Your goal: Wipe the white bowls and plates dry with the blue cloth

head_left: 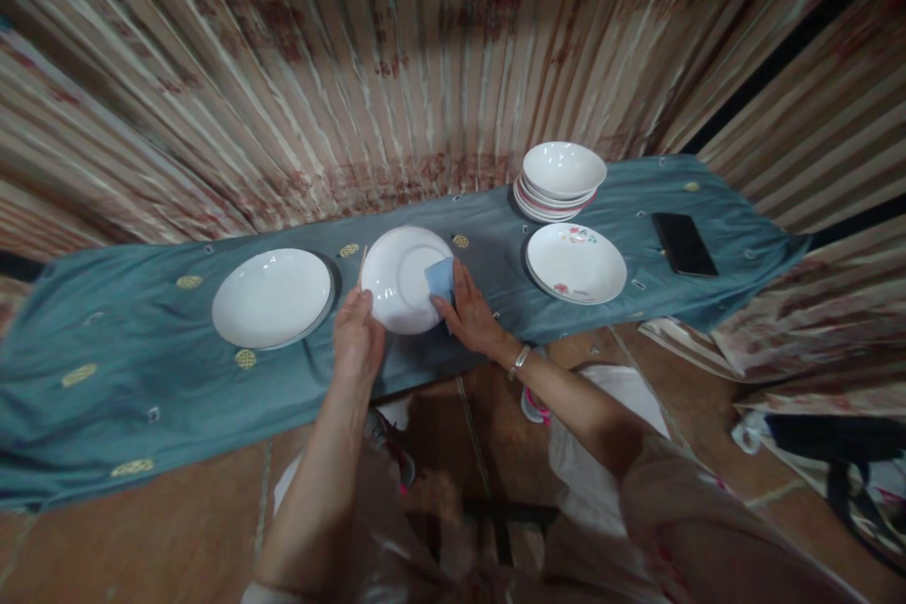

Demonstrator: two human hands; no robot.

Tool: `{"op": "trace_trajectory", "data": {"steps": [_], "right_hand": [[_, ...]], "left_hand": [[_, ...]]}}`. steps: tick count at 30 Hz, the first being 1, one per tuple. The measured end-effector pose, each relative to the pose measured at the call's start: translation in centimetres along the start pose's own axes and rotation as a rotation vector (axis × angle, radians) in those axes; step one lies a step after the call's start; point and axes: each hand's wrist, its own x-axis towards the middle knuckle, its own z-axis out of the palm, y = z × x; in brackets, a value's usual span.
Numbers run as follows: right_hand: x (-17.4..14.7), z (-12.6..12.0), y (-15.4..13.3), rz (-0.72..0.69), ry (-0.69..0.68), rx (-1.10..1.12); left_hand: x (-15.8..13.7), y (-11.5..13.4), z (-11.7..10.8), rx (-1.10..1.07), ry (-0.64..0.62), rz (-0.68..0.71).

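Note:
My left hand [356,335] grips the left rim of a white bowl [394,288], whose underside and foot ring face me. Against the right part of that underside, my right hand [476,310] presses a small light-blue cloth [440,278], its fingers closed on it; part of the cloth is hidden. The bowl is held over the middle of the table. Left of it lie stacked white plates [273,299]. To the right are a stack of white bowls [564,172] and, in front of those, stacked plates with a floral pattern [577,264].
A teal patterned cloth [176,377] covers the long narrow table. A black phone [684,243] lies near its right end. Pleated curtains [425,47] hang behind the table. Below is a tiled floor [191,510], with a dark bag [835,439] at the lower right.

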Motion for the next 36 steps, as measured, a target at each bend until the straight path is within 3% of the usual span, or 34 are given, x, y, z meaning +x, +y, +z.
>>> {"op": "trace_trajectory", "data": {"steps": [25,36], "right_hand": [[-4.0,1.2,-2.4,-0.026,-0.025,-0.067],[-5.4,0.4,-4.1,-0.195,-0.035,-0.092]], "left_hand": [[0.3,-0.4,-0.1,-0.023,0.045,-0.056],[-0.2,-0.4,1.1,-0.041,-0.005,-0.068]]}}
